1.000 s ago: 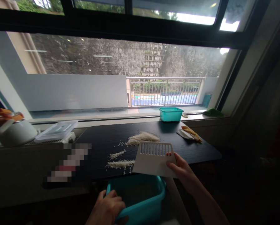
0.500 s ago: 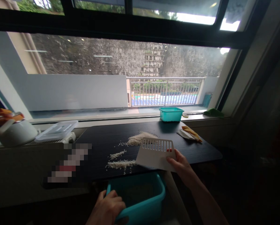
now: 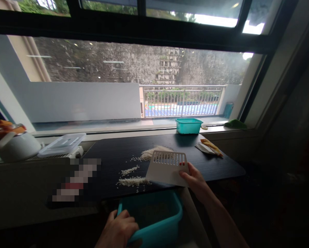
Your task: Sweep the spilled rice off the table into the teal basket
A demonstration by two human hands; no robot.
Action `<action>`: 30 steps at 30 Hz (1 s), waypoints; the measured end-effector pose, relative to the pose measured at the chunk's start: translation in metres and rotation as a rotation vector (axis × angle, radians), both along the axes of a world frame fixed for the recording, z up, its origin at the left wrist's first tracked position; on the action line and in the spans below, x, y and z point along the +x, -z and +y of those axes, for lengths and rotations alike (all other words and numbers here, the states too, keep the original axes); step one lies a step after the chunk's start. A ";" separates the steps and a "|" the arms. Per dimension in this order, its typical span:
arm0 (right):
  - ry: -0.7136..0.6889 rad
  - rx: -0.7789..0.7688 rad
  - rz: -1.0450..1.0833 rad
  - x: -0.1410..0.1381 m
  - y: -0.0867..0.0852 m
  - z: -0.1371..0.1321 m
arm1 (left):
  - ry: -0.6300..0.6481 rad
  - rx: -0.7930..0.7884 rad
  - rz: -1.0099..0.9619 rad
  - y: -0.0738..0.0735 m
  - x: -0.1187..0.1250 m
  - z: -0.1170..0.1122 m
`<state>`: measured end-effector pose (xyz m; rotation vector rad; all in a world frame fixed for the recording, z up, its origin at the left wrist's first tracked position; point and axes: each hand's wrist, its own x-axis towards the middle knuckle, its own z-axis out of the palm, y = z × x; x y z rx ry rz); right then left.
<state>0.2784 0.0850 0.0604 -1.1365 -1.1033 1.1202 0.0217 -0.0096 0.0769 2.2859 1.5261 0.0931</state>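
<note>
My right hand (image 3: 194, 179) grips a white slotted scraper (image 3: 164, 174), held tilted over the front part of a black tabletop (image 3: 190, 146). White rice grains lie in a larger heap (image 3: 150, 152) behind the scraper. A thin strip of rice (image 3: 132, 181) reaches the scraper's left edge, and a small patch (image 3: 129, 171) lies between strip and heap. My left hand (image 3: 120, 225) is closed round the left rim of a teal plastic basin (image 3: 156, 229), which is just below the table's front edge. The basin's inside is dark; faint grains seem to lie on its bottom.
A second teal basin (image 3: 189, 126) stands at the back edge by the window. A yellow-and-white packet (image 3: 209, 148) lies at the right. Off to the left are a clear plastic lid (image 3: 63, 144) and a white pot (image 3: 18, 146). A green cloth (image 3: 235, 124) rests on the sill.
My right hand and the scraper have shifted slightly left, toward the front strip of rice. My left hand and the basin have stayed in place.
</note>
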 end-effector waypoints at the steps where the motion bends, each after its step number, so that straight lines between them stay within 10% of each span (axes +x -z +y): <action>1: -0.013 -0.003 0.001 0.000 0.000 -0.002 | -0.002 -0.001 -0.004 0.000 0.000 0.000; 30: -0.293 0.239 -0.171 0.026 0.011 -0.015 | 0.021 0.068 0.036 0.016 -0.004 0.003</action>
